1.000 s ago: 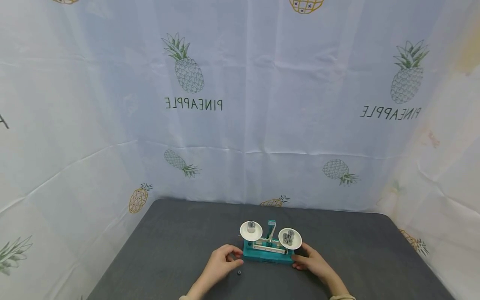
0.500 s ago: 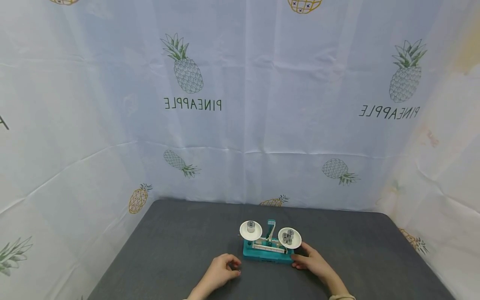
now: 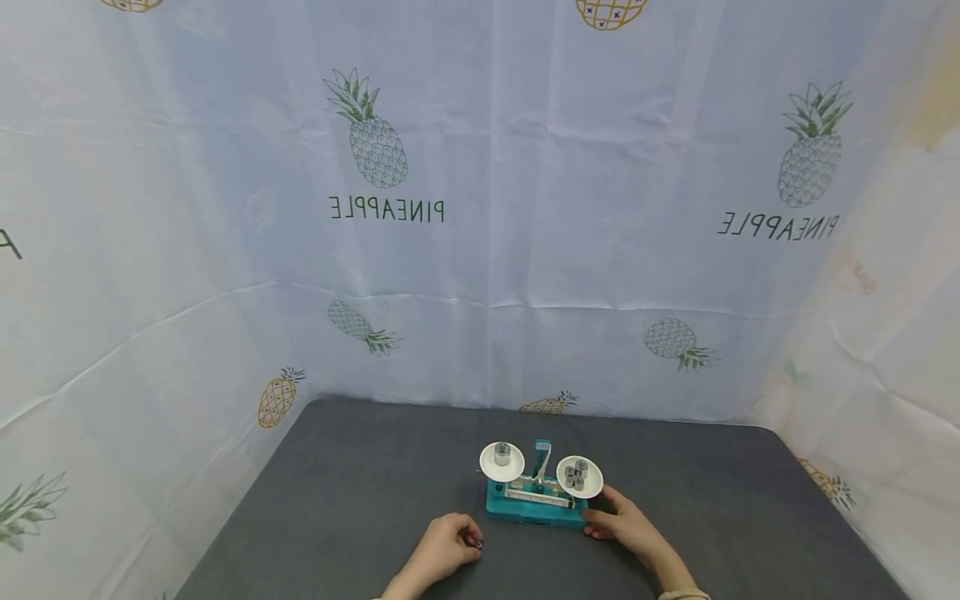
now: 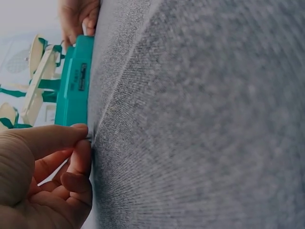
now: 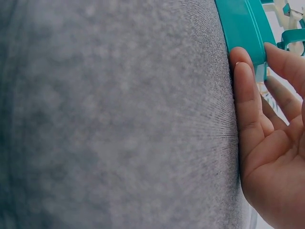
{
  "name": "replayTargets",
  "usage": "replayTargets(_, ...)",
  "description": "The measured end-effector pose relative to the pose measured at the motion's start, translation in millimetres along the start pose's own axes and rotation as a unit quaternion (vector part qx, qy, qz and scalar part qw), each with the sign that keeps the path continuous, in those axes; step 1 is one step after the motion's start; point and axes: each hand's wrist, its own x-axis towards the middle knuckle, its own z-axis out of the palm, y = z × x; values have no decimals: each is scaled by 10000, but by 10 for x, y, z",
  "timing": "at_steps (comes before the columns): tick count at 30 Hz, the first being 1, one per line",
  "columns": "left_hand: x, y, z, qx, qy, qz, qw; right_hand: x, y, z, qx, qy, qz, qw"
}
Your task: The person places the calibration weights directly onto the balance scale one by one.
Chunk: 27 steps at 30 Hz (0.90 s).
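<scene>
A teal balance scale (image 3: 535, 511) with two white pans stands on the dark table. One weight (image 3: 502, 454) sits on its left pan (image 3: 489, 473), and several small metal weights (image 3: 576, 475) sit on the right pan (image 3: 594, 486). Left of and in front of the base, my left hand (image 3: 444, 546) pinches a tiny metal weight (image 3: 478, 544) between thumb and fingertip, low at the tabletop. The left wrist view shows only a sliver of that weight. My right hand (image 3: 628, 525) holds the right end of the base, its fingertips (image 5: 245, 78) against the teal plastic.
Dark grey cloth (image 3: 360, 467) covers the tabletop. A pale curtain (image 3: 562, 250) printed with pineapples hangs behind the table and along both sides.
My left hand has drawn back slightly from the scale's base, down onto the tiny weight lying on the table, and now pinches it. The right hand stays at the base.
</scene>
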Motion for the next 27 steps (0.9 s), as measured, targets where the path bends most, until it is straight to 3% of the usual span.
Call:
replayTargets(19, -13, -1, 34, 316, 271, 98, 9991, 1, 19, -1, -18, -33, -13, 10000)
replayTargets(27, 12, 62, -72, 38, 154, -83, 9998, 2, -1, -5, 18, -52, -99, 9999)
